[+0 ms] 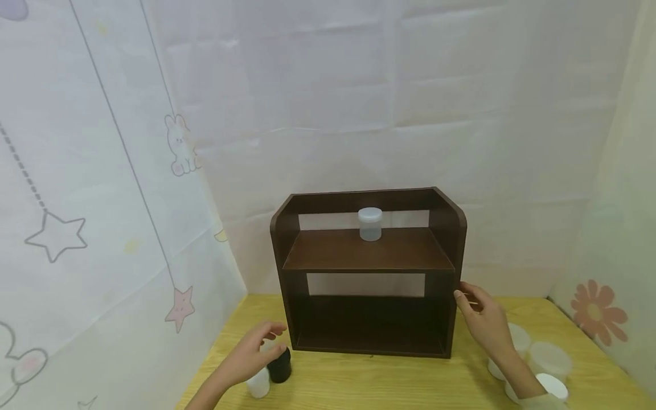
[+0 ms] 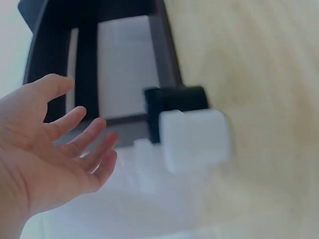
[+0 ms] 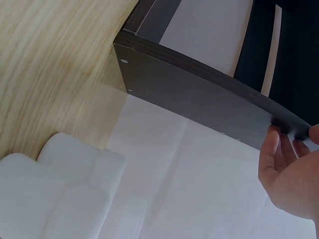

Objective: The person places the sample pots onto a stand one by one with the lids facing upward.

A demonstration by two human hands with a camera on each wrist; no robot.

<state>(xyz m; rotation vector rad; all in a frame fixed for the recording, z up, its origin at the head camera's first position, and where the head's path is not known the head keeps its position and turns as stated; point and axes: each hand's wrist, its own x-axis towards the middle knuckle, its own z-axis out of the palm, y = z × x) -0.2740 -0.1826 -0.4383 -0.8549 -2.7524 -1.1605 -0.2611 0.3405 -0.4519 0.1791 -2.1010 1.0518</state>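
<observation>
A dark brown two-tier wooden shelf [image 1: 368, 250] stands on the table. On its upper tier sits a translucent jar with a lid [image 1: 370, 224]. My right hand [image 1: 484, 319] touches the outer face of the shelf's right side panel [image 3: 184, 94] with its fingertips, the thumb near the front edge. My left hand [image 1: 251, 356] hovers by the shelf's left side with fingers spread and loosely bent, nothing in them. Beneath and beside it, a black jar [image 1: 280, 367] and a white jar [image 1: 258, 384] stand side by side; in the left wrist view the white jar [image 2: 197, 139] partly covers the black one.
Several white and translucent jars [image 1: 550, 361] stand on the table to the right, partly behind my right forearm. The yellow wood-grain table [image 1: 379, 381] meets pale fabric walls [image 1: 333, 114] at the back and both sides.
</observation>
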